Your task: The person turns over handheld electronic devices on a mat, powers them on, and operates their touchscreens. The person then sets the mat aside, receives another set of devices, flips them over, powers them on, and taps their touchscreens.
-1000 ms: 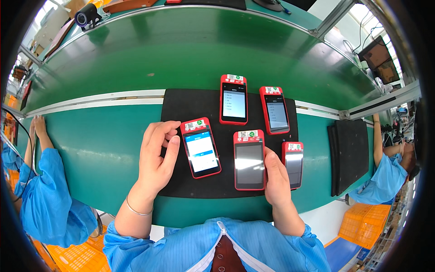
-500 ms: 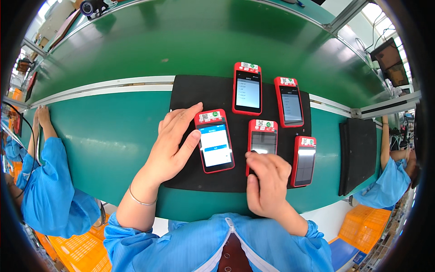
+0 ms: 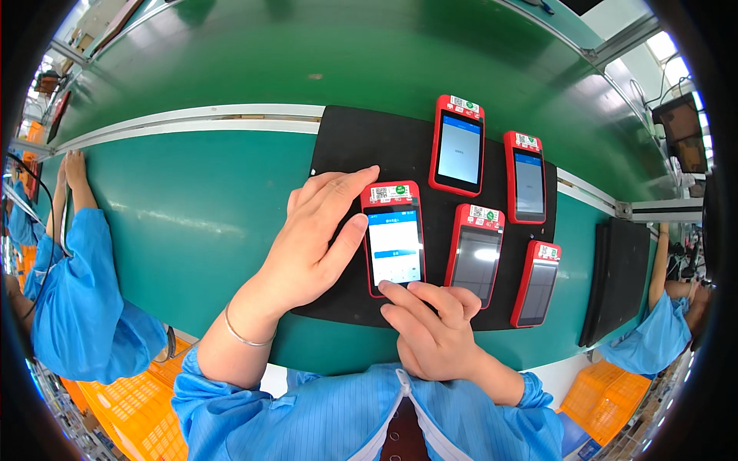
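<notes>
A red handheld terminal (image 3: 394,244) with a lit white and blue touchscreen lies on a black mat (image 3: 346,306). Against its left edge rests my left hand (image 3: 317,234), fingers stretched out and thumb touching the casing; it is open. The index finger of my right hand (image 3: 442,330) touches the bottom of that screen, the other fingers loosely bent with nothing in them. Just right lies a second terminal (image 3: 475,261), its screen dark with a glare spot. Behind are two lit terminals, one at the back middle (image 3: 460,150) and one at the back right (image 3: 529,183). A dark-screened terminal (image 3: 536,284) lies front right.
The mat lies on a green table (image 3: 207,230) with a metal rail (image 3: 192,119) behind it. Folded black mats (image 3: 619,269) are stacked at the right. Co-workers' blue sleeves appear at the left (image 3: 81,300) and right (image 3: 653,334). Orange crates (image 3: 603,396) stand below.
My right hand has moved left from the middle terminal to the nearest lit one. The two back terminals' screens changed from lists to blue-topped pages. The view has shifted.
</notes>
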Tool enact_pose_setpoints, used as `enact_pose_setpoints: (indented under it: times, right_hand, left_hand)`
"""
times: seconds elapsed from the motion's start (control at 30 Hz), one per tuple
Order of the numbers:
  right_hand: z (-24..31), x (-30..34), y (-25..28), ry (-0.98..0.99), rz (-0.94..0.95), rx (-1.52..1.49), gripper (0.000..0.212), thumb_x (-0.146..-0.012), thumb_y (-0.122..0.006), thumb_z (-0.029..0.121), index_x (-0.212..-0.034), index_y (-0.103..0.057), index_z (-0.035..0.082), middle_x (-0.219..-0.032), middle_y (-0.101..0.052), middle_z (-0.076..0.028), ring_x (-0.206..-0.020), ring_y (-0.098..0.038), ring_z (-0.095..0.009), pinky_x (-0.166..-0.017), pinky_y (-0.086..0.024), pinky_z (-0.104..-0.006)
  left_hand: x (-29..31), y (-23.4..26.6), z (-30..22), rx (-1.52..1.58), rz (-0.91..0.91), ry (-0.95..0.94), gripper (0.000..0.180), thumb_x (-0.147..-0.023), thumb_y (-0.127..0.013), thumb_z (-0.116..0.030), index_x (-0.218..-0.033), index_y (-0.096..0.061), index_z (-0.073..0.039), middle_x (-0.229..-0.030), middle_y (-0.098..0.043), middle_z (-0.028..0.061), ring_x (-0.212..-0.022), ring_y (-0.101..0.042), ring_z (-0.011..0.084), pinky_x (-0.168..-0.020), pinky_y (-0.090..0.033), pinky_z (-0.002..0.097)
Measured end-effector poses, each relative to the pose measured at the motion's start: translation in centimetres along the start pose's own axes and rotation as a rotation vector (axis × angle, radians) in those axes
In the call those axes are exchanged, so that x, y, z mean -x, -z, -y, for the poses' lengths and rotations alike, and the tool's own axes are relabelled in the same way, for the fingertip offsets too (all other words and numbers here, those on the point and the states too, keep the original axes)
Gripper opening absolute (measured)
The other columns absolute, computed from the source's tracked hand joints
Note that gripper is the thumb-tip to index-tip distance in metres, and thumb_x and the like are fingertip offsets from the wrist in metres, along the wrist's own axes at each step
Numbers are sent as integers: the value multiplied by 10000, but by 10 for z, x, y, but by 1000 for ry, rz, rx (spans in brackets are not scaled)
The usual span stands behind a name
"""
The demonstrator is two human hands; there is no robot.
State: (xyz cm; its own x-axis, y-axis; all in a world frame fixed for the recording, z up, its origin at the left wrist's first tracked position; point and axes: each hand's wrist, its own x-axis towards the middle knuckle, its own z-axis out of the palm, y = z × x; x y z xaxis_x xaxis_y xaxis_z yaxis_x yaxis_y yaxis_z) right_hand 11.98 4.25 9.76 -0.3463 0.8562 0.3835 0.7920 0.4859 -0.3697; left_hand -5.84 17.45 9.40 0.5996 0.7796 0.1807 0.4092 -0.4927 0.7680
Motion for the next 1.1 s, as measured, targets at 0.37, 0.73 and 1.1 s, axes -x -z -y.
enact_pose_setpoints:
  times: [0.37, 0.73, 1.1]
  right_hand:
    - [0, 1, -3, -28, 4, 32, 192, -815, -610, 130, -1005, -639, 119, -1148, -674, -30, -1117, -490, -132, -921, -276, -337]
    - [0, 0, -5, -29, -11, 28, 193, -810, -606, 140, -999, -645, 122, -1127, -682, -24, -1075, -505, -131, -922, -277, -338]
    - [-3, -2, 0, -69, -3, -18, 301, -740, -603, 59, -1039, -623, 83, -1150, -674, -48, -1085, -499, -165, -916, -275, -347]
  left_hand:
    - [-1, 2, 1, -13, 9, -2, 452, -915, -445, -111, -1351, -474, 3, -1342, -535, 139, -1218, -452, 303, -1065, -292, 394]
    - [-1, 2, 1, -4, 7, -2, 455, -911, -445, -104, -1353, -477, -1, -1338, -536, 137, -1222, -452, 302, -1061, -296, 393]
    - [0, 1, 2, -3, -6, -6, 449, -903, -454, -84, -1342, -486, 0, -1330, -540, 134, -1211, -457, 302, -1058, -300, 392]
